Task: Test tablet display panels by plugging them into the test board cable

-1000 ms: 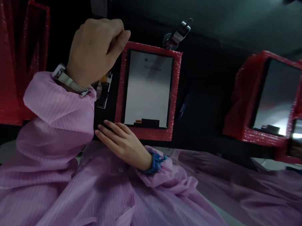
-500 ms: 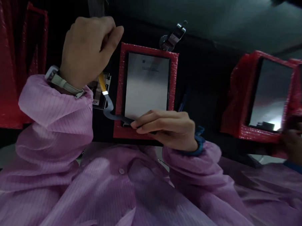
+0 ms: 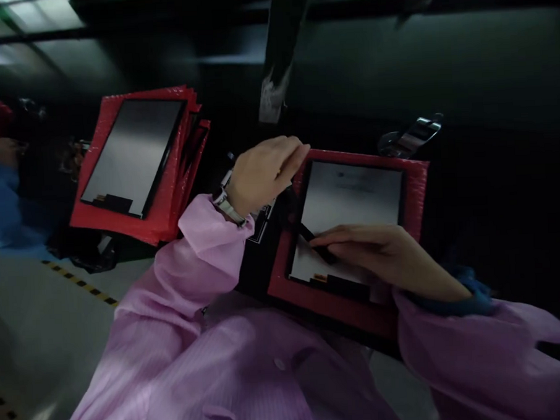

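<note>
A grey-faced display panel with a dark border lies on a red bubble-wrap pad before me. Beside the panel's upper left corner is my left hand, its fingers curled shut around one end of a ribbon cable; only a speck of yellow shows there. The cable's dark end reaches over the panel's left edge. My right hand pinches that dark part above the lower half of the panel, hiding some of it. A small printed card or board lies partly under my left wrist.
To the left, another panel lies on stacked red pads. A shiny metal object stands behind my pad. A co-worker's blue sleeve is at far left. Black-and-yellow tape marks the floor.
My view has swung left, so the work sits further right. My right hand has moved from the panel's lower edge onto its face. My left hand is closer to the panel, and less cable shows.
</note>
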Demonstrator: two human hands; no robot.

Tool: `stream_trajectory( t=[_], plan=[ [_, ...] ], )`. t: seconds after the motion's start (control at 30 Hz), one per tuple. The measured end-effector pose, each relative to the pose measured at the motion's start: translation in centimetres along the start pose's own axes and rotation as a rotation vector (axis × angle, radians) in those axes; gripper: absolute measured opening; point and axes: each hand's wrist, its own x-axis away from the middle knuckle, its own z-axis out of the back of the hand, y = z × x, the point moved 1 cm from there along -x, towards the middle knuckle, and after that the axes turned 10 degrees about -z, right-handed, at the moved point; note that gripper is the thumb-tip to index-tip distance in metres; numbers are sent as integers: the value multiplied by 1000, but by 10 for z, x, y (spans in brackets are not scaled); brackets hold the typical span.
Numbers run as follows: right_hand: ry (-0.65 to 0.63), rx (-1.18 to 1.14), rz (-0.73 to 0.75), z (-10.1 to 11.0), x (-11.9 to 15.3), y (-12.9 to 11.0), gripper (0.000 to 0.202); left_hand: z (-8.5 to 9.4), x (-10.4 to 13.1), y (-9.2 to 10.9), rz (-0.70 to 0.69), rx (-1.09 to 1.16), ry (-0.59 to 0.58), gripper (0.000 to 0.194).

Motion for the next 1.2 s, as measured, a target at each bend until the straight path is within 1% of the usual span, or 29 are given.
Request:
stream_trajectory(
  t=[0.07,0.1,0.13,0.2,0.27,0.3,0.33,0.37,0.4,0.47,0.53,0.6,0.73,0.8,0.97,1.0,1.1,1.2],
  plan=[
    [32,-21,-98,-7,-3,4,24,0,7,14,-53,15,52,44],
    [47,-45,-127,-9,-4,5,27,-2,11,23,-103,28,78,46],
    [68,-65,-144,-10,-5,6,29,-5,17,34,-182,52,102,46],
    [138,-89,-150,-9,-6,6,27,-15,32,58,-431,132,117,42],
    [243,-105,-103,-5,-6,6,22,-29,51,83,-723,226,94,34],
    [293,-119,-78,-2,-6,6,22,-35,62,95,-839,254,72,30],
    [332,-139,-61,0,-6,6,27,-42,73,106,-912,261,39,26],
    [360,-161,-52,2,-6,7,34,-47,83,115,-943,248,-2,23],
    [371,-183,-55,4,-6,7,41,-52,93,122,-947,220,-43,22],
    [349,-224,-89,4,-5,8,51,-59,107,131,-917,144,-125,22],
    [310,-238,-120,3,-4,8,51,-63,116,134,-883,78,-153,23],
    [274,-235,-143,1,-2,7,45,-65,121,133,-837,10,-147,26],
    [252,-197,-170,0,0,3,29,-67,122,129,-745,-115,-189,33],
    [244,-204,-170,0,1,2,21,-68,122,128,-729,-119,-214,34],
    [228,-239,-184,1,1,2,5,-66,121,129,-719,-104,-215,34],
    [219,-239,-191,1,1,2,4,-66,122,129,-716,-105,-217,35],
    [179,-241,-220,3,1,1,12,-67,123,129,-711,-115,-221,37],
    [165,-229,-250,5,1,-1,18,-68,121,129,-686,-86,-207,34]
  ],
)
